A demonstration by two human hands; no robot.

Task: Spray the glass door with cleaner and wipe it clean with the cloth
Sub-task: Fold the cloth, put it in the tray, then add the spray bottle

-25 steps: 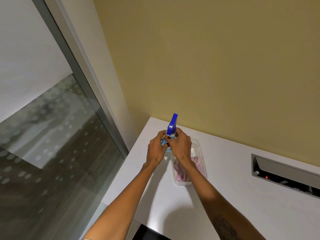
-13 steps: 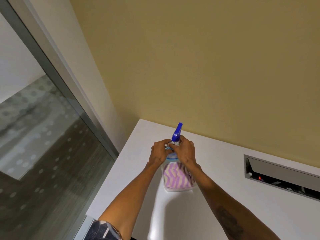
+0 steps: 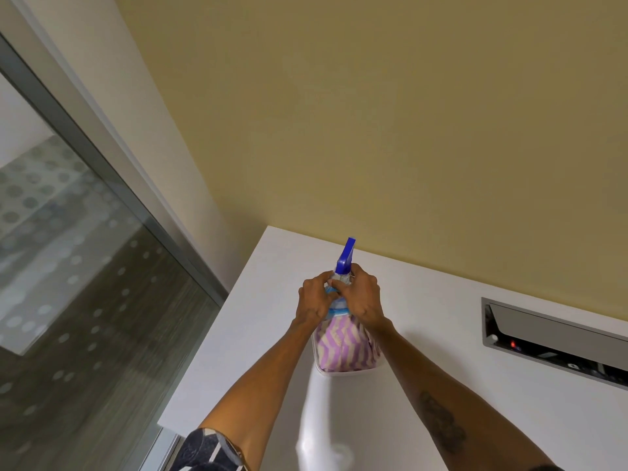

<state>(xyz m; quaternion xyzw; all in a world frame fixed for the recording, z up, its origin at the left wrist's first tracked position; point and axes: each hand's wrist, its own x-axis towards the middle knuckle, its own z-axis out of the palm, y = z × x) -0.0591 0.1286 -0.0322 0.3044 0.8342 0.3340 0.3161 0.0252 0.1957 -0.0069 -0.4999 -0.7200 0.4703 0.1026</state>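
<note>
A spray bottle (image 3: 344, 263) with a blue trigger head and clear body stands upright over a clear plastic tub (image 3: 346, 370) on the white table. My left hand (image 3: 314, 299) and my right hand (image 3: 363, 295) are both closed around the bottle's neck, just below the blue head. A purple-and-white zigzag cloth (image 3: 343, 348) lies inside the tub, partly hidden by my wrists. The glass door (image 3: 78, 283), with a frosted dot pattern and grey metal frame, stands to the left of the table.
The white table (image 3: 258, 334) runs against a yellow wall (image 3: 373, 130). A recessed metal cable box (image 3: 550, 338) with a red light sits in the table at the right. A narrow gap separates the table's left edge from the glass door.
Both hands have stayed on the spray bottle's neck. The view has shifted, so the tub and cloth now show more fully below my hands and the door sits further left.
</note>
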